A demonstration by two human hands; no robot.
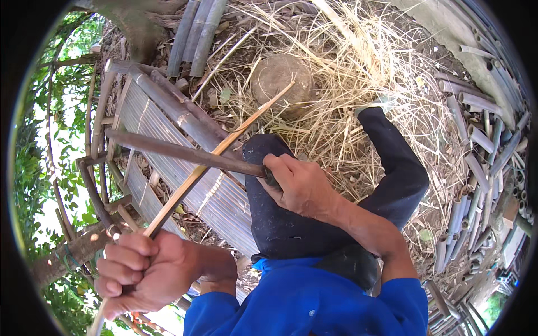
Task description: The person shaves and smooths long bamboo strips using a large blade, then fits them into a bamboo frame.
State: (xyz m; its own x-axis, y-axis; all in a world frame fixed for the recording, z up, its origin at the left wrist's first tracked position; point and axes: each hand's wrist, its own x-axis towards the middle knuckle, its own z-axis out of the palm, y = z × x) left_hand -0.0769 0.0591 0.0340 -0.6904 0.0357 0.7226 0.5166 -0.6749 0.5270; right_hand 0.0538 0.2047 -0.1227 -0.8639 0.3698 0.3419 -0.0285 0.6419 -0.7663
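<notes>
My left hand (148, 269) is closed in a fist around a long split bamboo strip (180, 196), pale on one face and dark on the other. The strip slants up and right to a pointed end above my knee, and its lower end comes out below the fist. In my right hand (305, 187), wrapped round the handle, is a machete (157, 147) with a long dark blade. That blade points left and crosses the strip near its middle; how deeply they touch cannot be made out. The handle is mostly hidden by my fingers.
A slatted bamboo panel (193, 190) lies left of my dark-trousered legs (280, 224), beside thick bamboo poles (168, 101). Ahead sits a round wooden stump (283, 81) among pale shavings (370, 73). Cut bamboo tubes (482, 140) are piled along the right.
</notes>
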